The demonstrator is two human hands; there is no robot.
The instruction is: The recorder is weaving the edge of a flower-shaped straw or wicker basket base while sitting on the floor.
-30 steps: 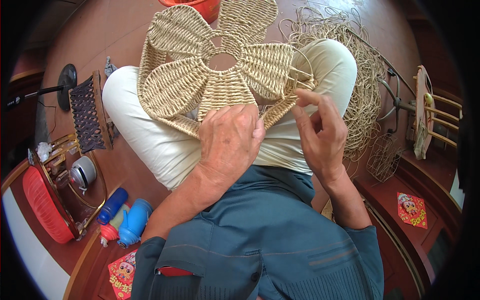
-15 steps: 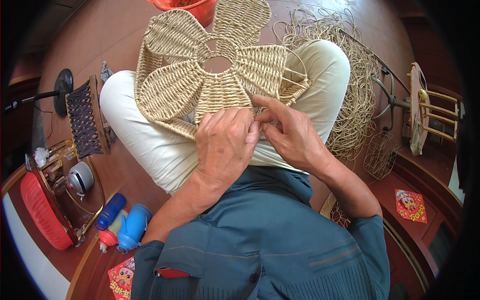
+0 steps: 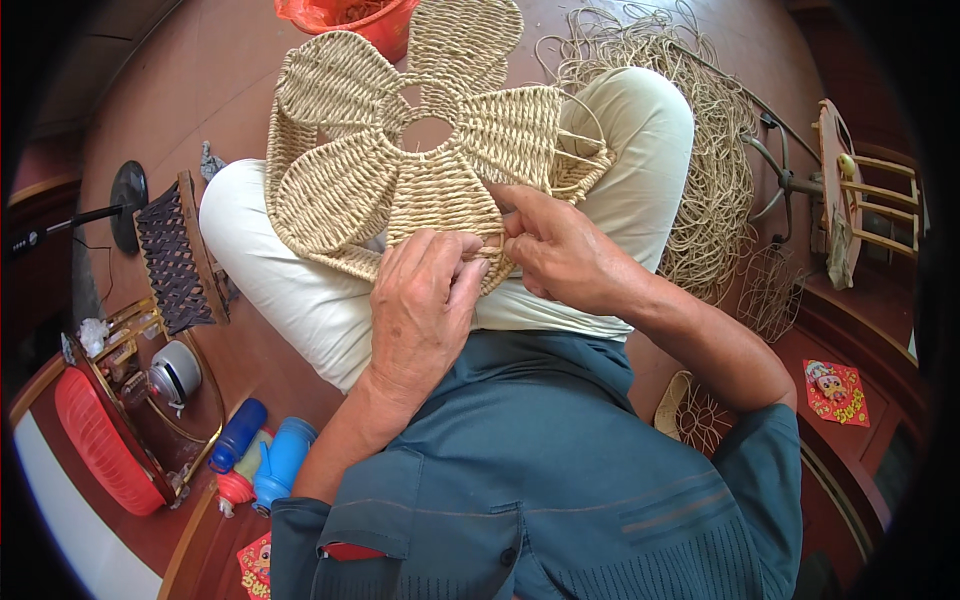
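Across my lap rests a flower-shaped basket (image 3: 440, 200) woven from straw-coloured cord, with a round hole at its centre. Its petals are filled with weave, and bare frame wire shows at the right side. My left hand (image 3: 425, 285) grips the near edge of the petal closest to me, thumb and fingers pressed on the rim. Just right of it, my right hand (image 3: 560, 245) is closed, fingers curled at the same petal's right edge. Whatever those fingers pinch is hidden behind them.
A heap of loose cord (image 3: 705, 200) lies on the floor at right, near a wooden stool (image 3: 835, 190). An orange-red tub (image 3: 385, 30) stands beyond the basket. At left are a woven-strap seat (image 3: 175, 255), a blue thermos (image 3: 285, 460) and a red plastic basket (image 3: 100, 440).
My left hand has shifted a little left and down, apart from the right. My right hand has turned, its index finger now curled in. The view has shifted slightly.
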